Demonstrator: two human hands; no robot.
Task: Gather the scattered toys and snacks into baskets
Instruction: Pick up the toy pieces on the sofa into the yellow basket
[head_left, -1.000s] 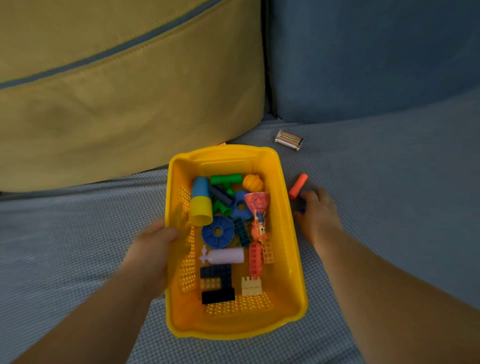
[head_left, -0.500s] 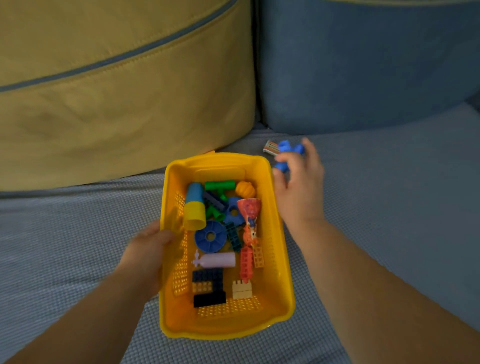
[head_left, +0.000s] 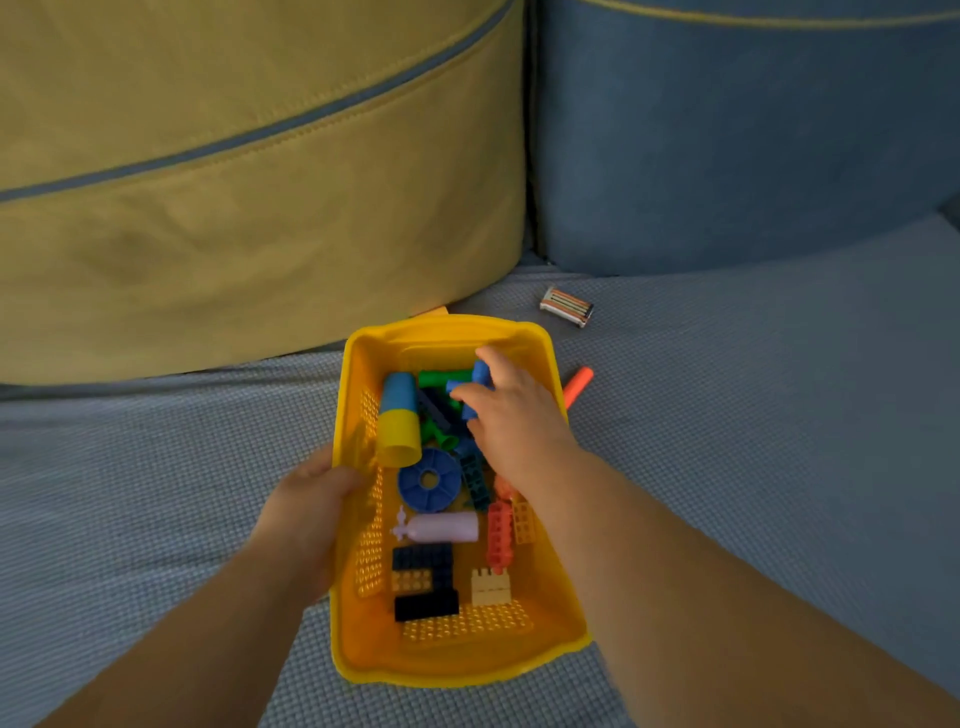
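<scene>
Blue toy piece (head_left: 480, 382) pinched in right hand (head_left: 511, 421), hovering over far end of yellow basket (head_left: 447, 332), so prob just needs letting go. Left hand (head_left: 306, 514) gripping basket's left wall. Orange stick (head_left: 577, 387) next, guessing: just right of right hand, outside the basket, long axis angled away-right, closer to right hand.

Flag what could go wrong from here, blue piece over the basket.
1. The blue piece in the right hand hangs above heaped toys; released there, it may bounce over the basket rim.
2. The left hand grips one side only, so the basket could tip.
3. The orange stick and striped packet lie outside, easy to miss.
</scene>
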